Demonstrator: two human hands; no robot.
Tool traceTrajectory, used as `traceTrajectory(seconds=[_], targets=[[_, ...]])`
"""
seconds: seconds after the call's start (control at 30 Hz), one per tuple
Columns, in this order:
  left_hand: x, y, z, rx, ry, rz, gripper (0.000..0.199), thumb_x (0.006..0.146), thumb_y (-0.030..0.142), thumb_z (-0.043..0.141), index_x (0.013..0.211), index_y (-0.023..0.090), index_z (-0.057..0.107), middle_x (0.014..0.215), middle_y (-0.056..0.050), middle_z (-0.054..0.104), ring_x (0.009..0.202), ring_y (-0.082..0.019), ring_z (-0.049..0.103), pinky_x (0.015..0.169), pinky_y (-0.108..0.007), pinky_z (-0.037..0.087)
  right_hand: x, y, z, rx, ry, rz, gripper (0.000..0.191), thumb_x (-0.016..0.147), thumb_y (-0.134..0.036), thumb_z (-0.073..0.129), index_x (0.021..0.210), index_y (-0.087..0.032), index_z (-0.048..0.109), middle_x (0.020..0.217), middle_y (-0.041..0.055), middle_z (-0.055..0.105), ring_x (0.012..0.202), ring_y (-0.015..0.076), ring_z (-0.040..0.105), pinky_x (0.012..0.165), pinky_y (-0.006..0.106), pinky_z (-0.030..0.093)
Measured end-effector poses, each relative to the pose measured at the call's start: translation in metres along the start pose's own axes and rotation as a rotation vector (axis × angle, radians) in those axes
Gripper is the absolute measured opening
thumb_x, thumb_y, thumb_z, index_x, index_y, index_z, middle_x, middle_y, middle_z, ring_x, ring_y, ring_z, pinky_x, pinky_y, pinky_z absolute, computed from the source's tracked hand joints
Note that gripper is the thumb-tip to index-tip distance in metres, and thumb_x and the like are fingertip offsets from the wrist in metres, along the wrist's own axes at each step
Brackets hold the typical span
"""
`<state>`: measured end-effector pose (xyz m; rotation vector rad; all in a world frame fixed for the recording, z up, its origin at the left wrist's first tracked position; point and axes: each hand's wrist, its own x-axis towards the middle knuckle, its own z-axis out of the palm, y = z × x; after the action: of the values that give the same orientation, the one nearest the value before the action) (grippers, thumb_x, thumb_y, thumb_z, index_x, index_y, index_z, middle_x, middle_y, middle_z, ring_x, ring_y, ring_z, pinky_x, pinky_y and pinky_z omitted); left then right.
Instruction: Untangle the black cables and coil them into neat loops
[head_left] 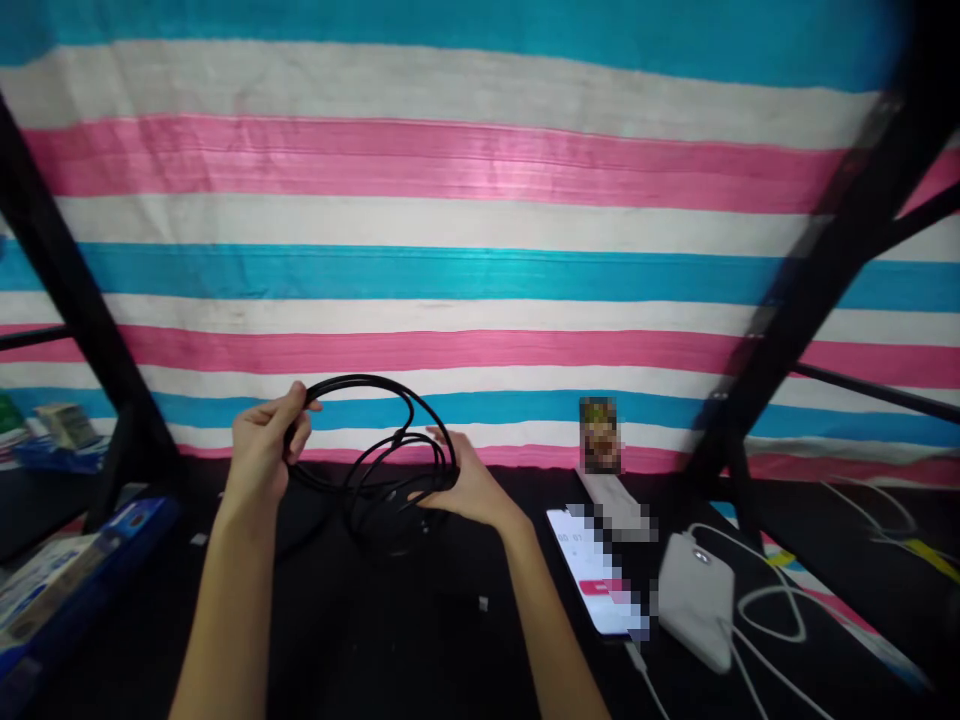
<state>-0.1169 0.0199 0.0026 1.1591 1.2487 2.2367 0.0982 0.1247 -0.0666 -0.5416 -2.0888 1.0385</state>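
A black cable (367, 380) hangs in loose loops between my two hands, above the dark table. My left hand (271, 435) is closed round the left side of the loops, with the thumb on top. On the right side, my right hand (457, 480) has its fingers round the cable, partly hidden by the strands. Several smaller loops cross near the middle, and the lower strands blend into the black surface.
A lit phone (589, 580) lies on the table (420, 650) at right, beside a white power bank (697, 600) with white cables. Behind it stands a small blurred-out item. Blue packages (97, 570) lie at left; black frame posts flank a striped sheet (465, 270).
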Motion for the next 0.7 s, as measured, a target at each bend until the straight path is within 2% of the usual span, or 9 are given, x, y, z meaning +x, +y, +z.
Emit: traceTrajectory(seconds=[0.07, 0.1, 0.2, 0.27, 0.33, 0.43, 0.53, 0.6, 0.7], targets=[[-0.002, 0.006, 0.002, -0.028, 0.047, 0.06, 0.037, 0.069, 0.046, 0.069, 0.06, 0.012, 0.06, 0.031, 0.006, 0.033, 0.029, -0.004, 0.024, 0.038, -0.024, 0.008, 0.001, -0.002, 0.0, -0.014, 0.102, 0.003, 0.082, 0.062, -0.036, 0.074, 0.133, -0.03, 0.033, 0.135, 0.0069, 0.032, 0.126, 0.0219, 0.034, 0.102, 0.039, 0.032], [-0.003, 0.008, 0.002, -0.039, 0.07, 0.092, 0.037, 0.069, 0.047, 0.069, 0.059, 0.012, 0.06, 0.031, 0.006, 0.033, 0.03, -0.004, 0.024, 0.038, -0.024, 0.009, 0.001, -0.001, 0.0, -0.003, 0.124, 0.024, 0.079, 0.065, -0.036, 0.072, 0.134, -0.03, 0.032, 0.135, 0.0071, 0.033, 0.125, 0.0213, 0.035, 0.101, 0.038, 0.034], [-0.005, 0.014, 0.004, -0.049, 0.114, 0.147, 0.037, 0.068, 0.047, 0.069, 0.057, 0.013, 0.059, 0.032, 0.006, 0.031, 0.031, -0.004, 0.025, 0.038, -0.024, 0.009, 0.003, -0.001, -0.001, 0.081, 0.03, 0.149, 0.055, 0.071, -0.031, 0.066, 0.123, -0.023, 0.047, 0.12, 0.008, 0.05, 0.109, 0.0195, 0.052, 0.092, 0.035, 0.042], [-0.005, 0.014, 0.005, 0.034, 0.087, 0.055, 0.037, 0.069, 0.047, 0.068, 0.06, 0.013, 0.061, 0.034, 0.006, 0.031, 0.032, -0.003, 0.023, 0.038, -0.024, 0.009, 0.004, -0.002, -0.004, 0.093, -0.066, 0.206, 0.037, 0.071, -0.025, 0.065, 0.106, -0.018, 0.059, 0.097, 0.0061, 0.061, 0.089, 0.0174, 0.06, 0.079, 0.031, 0.048], [-0.004, 0.012, 0.005, 0.15, 0.043, -0.083, 0.037, 0.068, 0.048, 0.069, 0.063, 0.012, 0.063, 0.036, 0.006, 0.032, 0.033, -0.004, 0.021, 0.038, -0.024, 0.007, 0.003, -0.006, -0.007, 0.049, -0.099, 0.178, 0.031, 0.066, -0.02, 0.067, 0.096, -0.016, 0.064, 0.08, 0.0026, 0.061, 0.069, 0.0133, 0.057, 0.065, 0.026, 0.047], [0.0, 0.007, 0.001, 0.28, 0.019, -0.187, 0.038, 0.063, 0.05, 0.07, 0.064, 0.012, 0.064, 0.036, 0.005, 0.032, 0.034, -0.005, 0.02, 0.037, -0.023, 0.007, 0.0, -0.009, -0.011, 0.028, -0.173, 0.086, 0.044, 0.061, -0.019, 0.072, 0.105, -0.019, 0.063, 0.087, 0.0021, 0.061, 0.058, 0.0082, 0.047, 0.056, 0.022, 0.042], [0.003, 0.005, -0.008, 0.386, 0.01, -0.206, 0.038, 0.06, 0.05, 0.071, 0.064, 0.012, 0.065, 0.039, 0.005, 0.03, 0.037, -0.005, 0.021, 0.038, -0.021, 0.01, -0.001, -0.006, -0.015, 0.081, -0.267, 0.094, 0.049, 0.063, -0.023, 0.072, 0.11, -0.022, 0.061, 0.102, 0.0045, 0.06, 0.062, 0.0086, 0.048, 0.059, 0.022, 0.042], [0.003, 0.005, -0.014, 0.445, -0.027, -0.205, 0.037, 0.06, 0.048, 0.072, 0.065, 0.012, 0.065, 0.041, 0.005, 0.03, 0.039, -0.005, 0.022, 0.038, -0.02, 0.012, -0.002, -0.001, -0.017, 0.095, -0.228, 0.123, 0.048, 0.064, -0.026, 0.072, 0.11, -0.021, 0.06, 0.103, 0.0056, 0.06, 0.07, 0.0114, 0.053, 0.065, 0.025, 0.045], [0.003, 0.007, -0.019, 0.442, -0.034, -0.085, 0.032, 0.063, 0.045, 0.071, 0.066, 0.013, 0.065, 0.044, 0.004, 0.036, 0.04, -0.005, 0.025, 0.037, -0.02, 0.015, 0.0, 0.006, -0.02, 0.206, -0.165, 0.078, 0.055, 0.065, -0.033, 0.074, 0.117, -0.023, 0.056, 0.114, 0.0075, 0.058, 0.098, 0.0195, 0.055, 0.086, 0.033, 0.042]])
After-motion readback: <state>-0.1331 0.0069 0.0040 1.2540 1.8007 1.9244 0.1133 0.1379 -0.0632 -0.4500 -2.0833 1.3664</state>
